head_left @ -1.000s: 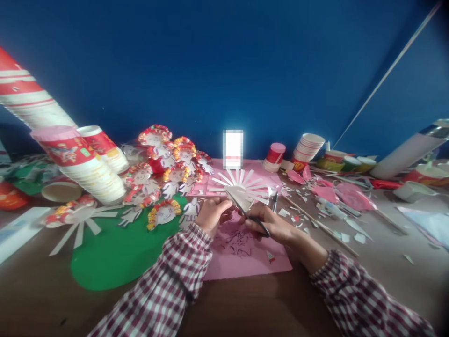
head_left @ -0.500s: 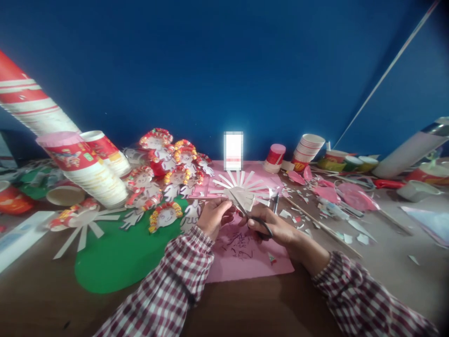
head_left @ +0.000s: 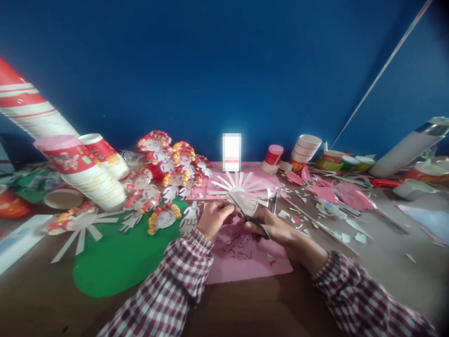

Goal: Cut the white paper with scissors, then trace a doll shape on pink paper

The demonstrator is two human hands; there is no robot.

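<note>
My left hand (head_left: pixel 214 219) pinches the near-left edge of a small white paper cutout (head_left: pixel 250 205) with drawn lines on it. My right hand (head_left: pixel 277 228) grips dark-handled scissors (head_left: pixel 260 228), whose blades lie along the cutout and point up and left. Both hands hover over a pink sheet (head_left: pixel 259 267) with dark handwriting. Just beyond them rests a white paper piece (head_left: pixel 238 180) with strips fanned out like rays. Fingertips of my left hand are partly hidden.
Paper-cup stacks (head_left: pixel 94 178) lean at left beside paper dolls (head_left: pixel 164 219) and a green sheet (head_left: pixel 112 267). At right are paper scraps (head_left: pixel 358 237), a wooden stick (head_left: pixel 322 229), pink pieces (head_left: pixel 351 194) and more cups (head_left: pixel 306 149). A blue wall (head_left: pixel 224 70) stands behind.
The cutout has turned slightly and shifted right between my hands, so its drawn side shows more. The scissors have moved a little with my right hand. The whole view has shifted slightly.
</note>
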